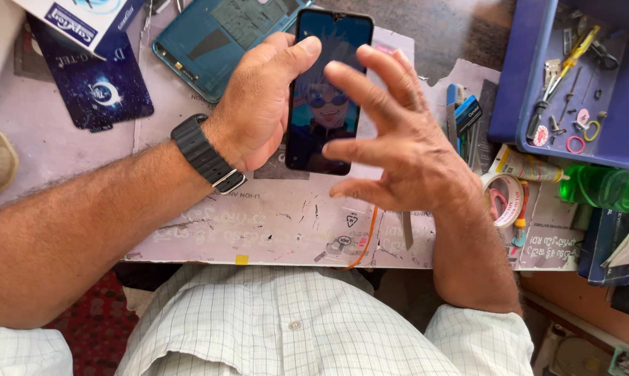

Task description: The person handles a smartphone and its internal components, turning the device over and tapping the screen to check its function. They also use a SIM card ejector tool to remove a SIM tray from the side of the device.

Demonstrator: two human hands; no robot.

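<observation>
My left hand [259, 104] grips a black smartphone [325, 104] by its left edge, thumb laid along the side near the top. The screen is lit and shows a cartoon figure with glasses. A black watch band circles my left wrist. My right hand [391, 146] hovers over the phone's right side with fingers spread apart and holds nothing; its fingertips are close to the screen. The phone is held above a worn pale work mat [259, 223].
A teal phone back cover [217, 38] lies at the top. A dark blue card [95, 83] and a white box [84, 21] are top left. A blue tray [607, 132] with small tools, a tape roll [504, 200] and a green bottle [607, 188] sit right.
</observation>
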